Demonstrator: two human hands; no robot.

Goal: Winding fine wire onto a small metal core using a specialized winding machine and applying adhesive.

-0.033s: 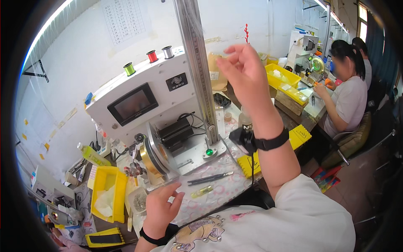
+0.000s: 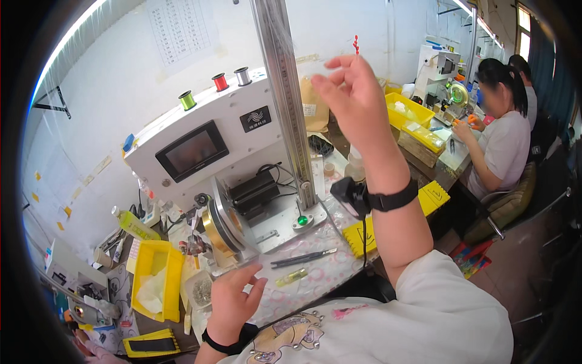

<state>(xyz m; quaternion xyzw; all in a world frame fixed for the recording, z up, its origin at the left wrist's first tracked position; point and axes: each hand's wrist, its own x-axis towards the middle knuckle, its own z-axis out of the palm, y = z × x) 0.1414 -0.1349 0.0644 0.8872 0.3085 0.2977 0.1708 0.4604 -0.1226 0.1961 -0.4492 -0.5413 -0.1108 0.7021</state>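
My right hand (image 2: 354, 100) is raised in front of the wall, right of a tall metal column (image 2: 285, 91). Its fingers bend loosely and the thumb stands apart; I make out nothing in them. A small red beaded sprig (image 2: 356, 44) shows just above this hand; whether they touch I cannot tell. Low over the table, my left hand (image 2: 233, 303) has thumb and index finger apart, with no object visible between them. It is nearest the gold-rimmed wheel (image 2: 218, 230) of a white machine (image 2: 142, 159) and a small clear tray (image 2: 199, 290) of tiny pieces. Dark tweezers (image 2: 303, 258) lie to its right.
A yellow-green vial (image 2: 292, 277) lies below the tweezers. Yellow bin (image 2: 173, 297) and green-tinted bottle (image 2: 134, 223) stand left. Thread spools (image 2: 219, 82) top the machine. A yellow ruled strip (image 2: 433, 194) edges the table; a co-worker (image 2: 506, 139) sits at far right.
My right hand has risen slightly, its wrist shifting a little with it. My left hand stays in place. The co-worker's hands have moved slightly.
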